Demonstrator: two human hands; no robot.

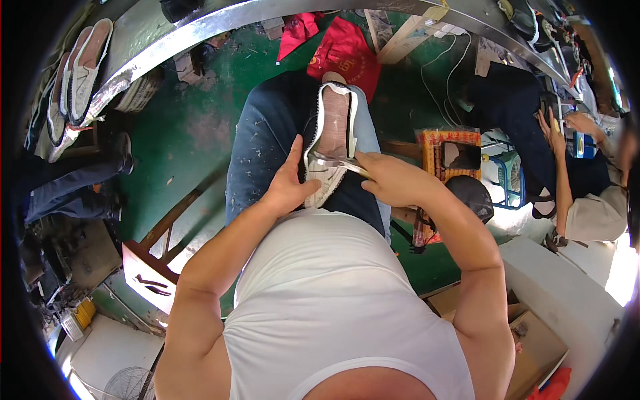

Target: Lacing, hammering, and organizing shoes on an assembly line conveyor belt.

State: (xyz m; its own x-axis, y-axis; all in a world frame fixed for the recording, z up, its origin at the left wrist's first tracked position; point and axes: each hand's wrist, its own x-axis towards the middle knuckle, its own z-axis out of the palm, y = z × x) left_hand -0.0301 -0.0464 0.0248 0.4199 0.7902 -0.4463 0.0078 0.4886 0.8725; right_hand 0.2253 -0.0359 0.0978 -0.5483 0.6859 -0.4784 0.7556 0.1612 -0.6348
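A pale shoe [333, 120] with a brown insole and dark stitching along its rim lies across my lap, its heel away from me and its toe toward my belly. My left hand [289, 183] grips its left side near the toe, the index finger stretched along the edge and the thumb over the upper. In my right hand [390, 177], fingers closed, is a silver metal hand tool [337, 162]. Its curved end reaches across the shoe's opening and touches the upper; the exact kind of tool cannot be made out.
A metal-edged bench [220, 27] curves across the far side, with several shoes [87, 63] at its left end. Red cloth [343, 57] lies beyond my knees. At right are an orange patterned seat [433, 150] and a co-worker's arm [562, 180]; another person's legs [73, 187] show at left.
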